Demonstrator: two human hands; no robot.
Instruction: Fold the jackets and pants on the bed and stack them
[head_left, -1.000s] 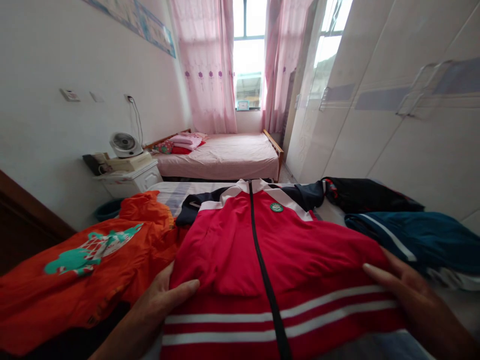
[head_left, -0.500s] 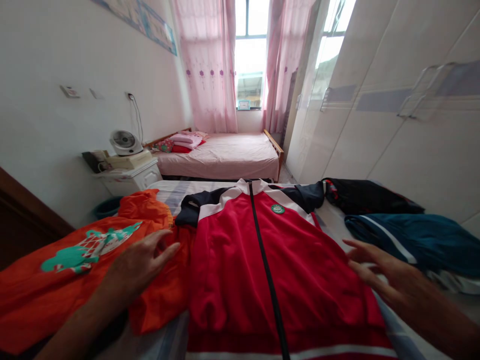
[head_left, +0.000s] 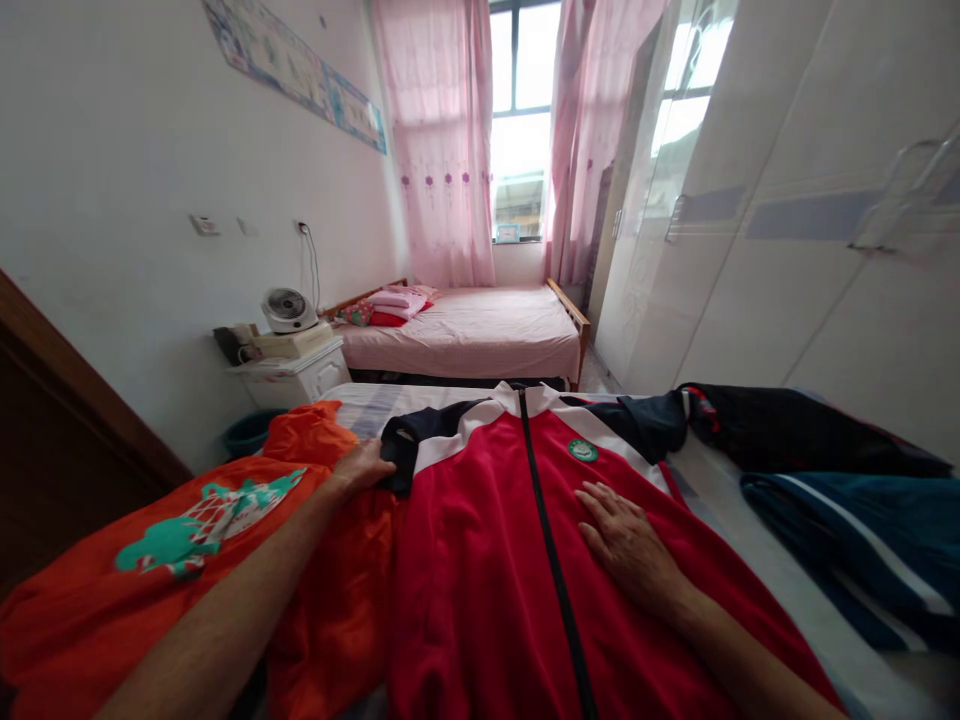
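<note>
A red zip jacket [head_left: 480,560] with white shoulders, dark sleeves and a green round badge lies spread front-up on the bed in front of me. My left hand [head_left: 364,466] is at its left dark sleeve [head_left: 400,455], fingers closed on the sleeve's edge; the fingertips are partly hidden. Flat on the jacket's chest, below the badge, rests my right hand [head_left: 622,535], fingers stretched out. Under my left forearm lies an orange garment [head_left: 187,510] with a green and white print.
Folded teal trousers [head_left: 847,530] with a white stripe and a black garment [head_left: 787,430] lie on the right. Beyond stand a pink-covered bed [head_left: 480,330], a white cabinet [head_left: 300,370] with a small fan [head_left: 289,310], and tall white wardrobes [head_left: 750,270] along the right.
My left hand has moved forward from above the orange garment to the jacket's dark sleeve and closed there. My right hand has come from the jacket's right side onto its chest. The view has shifted.
</note>
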